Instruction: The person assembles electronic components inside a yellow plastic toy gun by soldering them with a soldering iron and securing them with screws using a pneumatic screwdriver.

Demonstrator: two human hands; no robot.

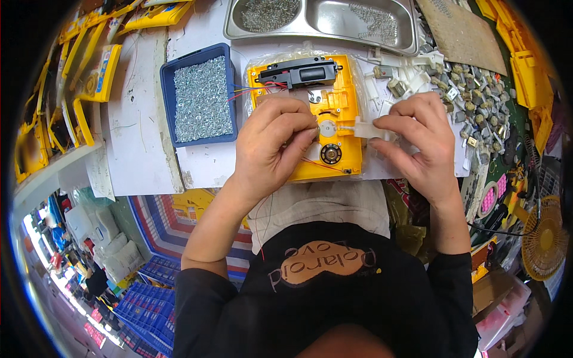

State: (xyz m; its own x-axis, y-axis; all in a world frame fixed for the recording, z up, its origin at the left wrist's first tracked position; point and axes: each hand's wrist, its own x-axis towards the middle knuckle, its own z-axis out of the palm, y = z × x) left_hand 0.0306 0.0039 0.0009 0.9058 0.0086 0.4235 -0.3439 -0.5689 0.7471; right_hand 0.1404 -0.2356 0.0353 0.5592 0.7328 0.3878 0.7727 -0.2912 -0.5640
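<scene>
A yellow plastic housing lies on the table in front of me, on a clear plastic bag. A black module with thin coloured wires sits along its far side, and a round black speaker near its front edge. My left hand is pinched over the housing's left half; what its fingertips hold, if anything, is hidden. At the housing's right edge, my right hand grips a translucent white plastic part between thumb and fingers. That part reaches over the housing toward a round whitish disc.
Left of the housing stands a blue bin full of small screws. A metal tray with small metal pieces is at the back. Small motor-like metal parts are heaped right. Yellow housings are stacked left. A yellow fan stands lower right.
</scene>
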